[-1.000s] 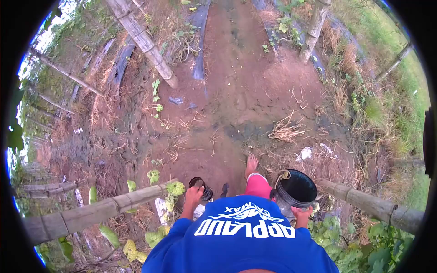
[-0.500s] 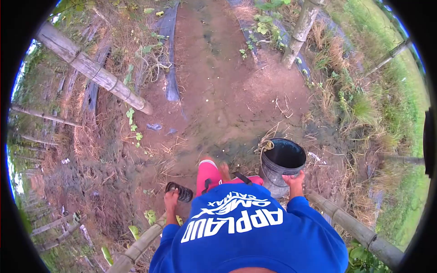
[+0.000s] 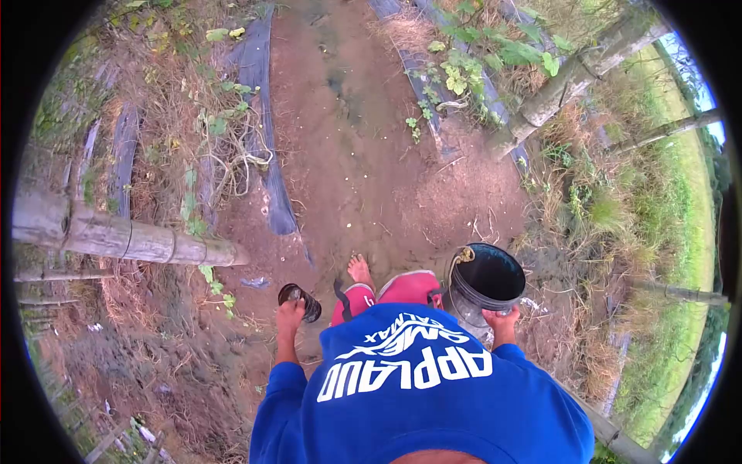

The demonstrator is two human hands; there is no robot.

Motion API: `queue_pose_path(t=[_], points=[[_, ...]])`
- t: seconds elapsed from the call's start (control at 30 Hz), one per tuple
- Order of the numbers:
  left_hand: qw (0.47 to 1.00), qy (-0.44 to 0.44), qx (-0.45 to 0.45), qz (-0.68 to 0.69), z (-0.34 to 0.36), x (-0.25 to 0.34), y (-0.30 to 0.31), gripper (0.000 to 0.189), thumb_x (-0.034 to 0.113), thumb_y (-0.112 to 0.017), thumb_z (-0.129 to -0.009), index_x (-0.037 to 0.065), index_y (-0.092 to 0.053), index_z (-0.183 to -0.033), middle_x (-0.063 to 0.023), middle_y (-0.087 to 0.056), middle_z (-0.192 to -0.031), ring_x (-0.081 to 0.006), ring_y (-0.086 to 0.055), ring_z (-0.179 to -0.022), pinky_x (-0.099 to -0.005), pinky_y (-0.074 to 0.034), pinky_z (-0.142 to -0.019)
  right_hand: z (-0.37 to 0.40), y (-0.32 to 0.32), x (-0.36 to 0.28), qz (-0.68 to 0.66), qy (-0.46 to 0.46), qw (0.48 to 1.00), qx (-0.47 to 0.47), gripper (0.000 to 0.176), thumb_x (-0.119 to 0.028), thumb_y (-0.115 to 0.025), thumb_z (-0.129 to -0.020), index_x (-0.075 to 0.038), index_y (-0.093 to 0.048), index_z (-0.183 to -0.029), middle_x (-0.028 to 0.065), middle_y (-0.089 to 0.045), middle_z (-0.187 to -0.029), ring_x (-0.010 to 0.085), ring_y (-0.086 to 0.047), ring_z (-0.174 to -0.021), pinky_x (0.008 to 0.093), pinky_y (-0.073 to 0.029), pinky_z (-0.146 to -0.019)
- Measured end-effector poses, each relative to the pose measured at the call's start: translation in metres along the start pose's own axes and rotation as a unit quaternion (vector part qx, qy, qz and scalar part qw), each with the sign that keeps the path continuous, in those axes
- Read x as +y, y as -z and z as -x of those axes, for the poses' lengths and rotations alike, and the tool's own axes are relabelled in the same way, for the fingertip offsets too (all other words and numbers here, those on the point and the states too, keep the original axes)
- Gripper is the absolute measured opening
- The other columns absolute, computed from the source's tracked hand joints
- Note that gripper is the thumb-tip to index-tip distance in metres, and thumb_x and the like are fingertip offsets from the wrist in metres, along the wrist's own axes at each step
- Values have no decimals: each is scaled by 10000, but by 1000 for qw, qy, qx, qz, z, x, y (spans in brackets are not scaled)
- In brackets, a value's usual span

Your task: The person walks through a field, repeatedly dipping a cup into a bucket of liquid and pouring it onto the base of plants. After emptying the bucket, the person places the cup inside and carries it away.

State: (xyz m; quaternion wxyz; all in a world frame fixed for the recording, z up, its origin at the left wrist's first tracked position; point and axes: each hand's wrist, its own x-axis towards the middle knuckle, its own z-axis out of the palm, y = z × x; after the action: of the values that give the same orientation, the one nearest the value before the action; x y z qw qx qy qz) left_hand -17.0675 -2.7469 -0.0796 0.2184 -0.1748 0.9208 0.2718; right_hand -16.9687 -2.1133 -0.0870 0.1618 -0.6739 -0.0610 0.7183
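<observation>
Rim grip by right hand (image 3: 502,319) lets round black plastic bucket (image 3: 487,280) hang mouth-up just beyond it; left hand (image 3: 290,318) clasps small dark cylindrical cup (image 3: 301,299) projecting past its knuckles.

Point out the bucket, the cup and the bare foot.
bucket (image 3: 488,278): head view, on its dark inside.
cup (image 3: 303,300): head view, on its side near the rim.
foot (image 3: 359,271): head view, on its top.

The bucket (image 3: 487,282) looked like dark, faintly glossy plastic, and the small cup (image 3: 300,300) looked dark and matt. The sweatshirt (image 3: 417,394) was matt blue cloth, the pole (image 3: 124,236) rough dry bamboo, and the ground sheet (image 3: 263,116) dull black plastic.
</observation>
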Motion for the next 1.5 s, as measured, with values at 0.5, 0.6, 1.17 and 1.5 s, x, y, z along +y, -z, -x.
queue_pose_path(t=[0.5, 0.6, 1.17, 1.5], points=[[996, -64, 18, -62, -337, 212, 167, 406, 407, -536, -862, 43, -708, -914, -285, -654, -901, -451, -633, -910, -503, -498, -829, -97, -236, 71, -9, -102, 992, -68, 724, -585, -503, -874, -76, -344, -1363, 114, -446, -1385, 215, -425, -1257, 509, -283, -1074], [998, -15, -7, -67, -374, 253, 204, 419, 421, -532, -844, 77, -722, -988, -277, -660, -938, -457, -629, -933, -497, -498, -858, -193, -240, 68, 155, -33, 977, -145, 645, -489, -543, -887, -55, -368, -1331, 118, -463, -1368, 284, -450, -1225, 523, -320, -1068], [991, 28, 54, -118, -654, 304, 402, 548, 521, -514, -835, 21, -705, -948, -296, -651, -992, -456, -625, -963, -497, -493, -871, -20, -711, 110, -25, -28, 997, -62, 670, -516, -483, -851, -6, -460, -1285, 176, -473, -1343, 384, -437, -1255, 622, -352, -1013], [991, 49, -54, -111, -799, 282, 442, 527, 465, -465, -814, 48, -689, -1047, -260, -645, -1114, -412, -610, -1061, -479, -473, -927, 65, -761, 146, -7, 29, 999, 35, 762, -568, -505, -817, 28, -367, -1270, 209, -439, -1267, 378, -457, -1164, 604, -404, -944]])
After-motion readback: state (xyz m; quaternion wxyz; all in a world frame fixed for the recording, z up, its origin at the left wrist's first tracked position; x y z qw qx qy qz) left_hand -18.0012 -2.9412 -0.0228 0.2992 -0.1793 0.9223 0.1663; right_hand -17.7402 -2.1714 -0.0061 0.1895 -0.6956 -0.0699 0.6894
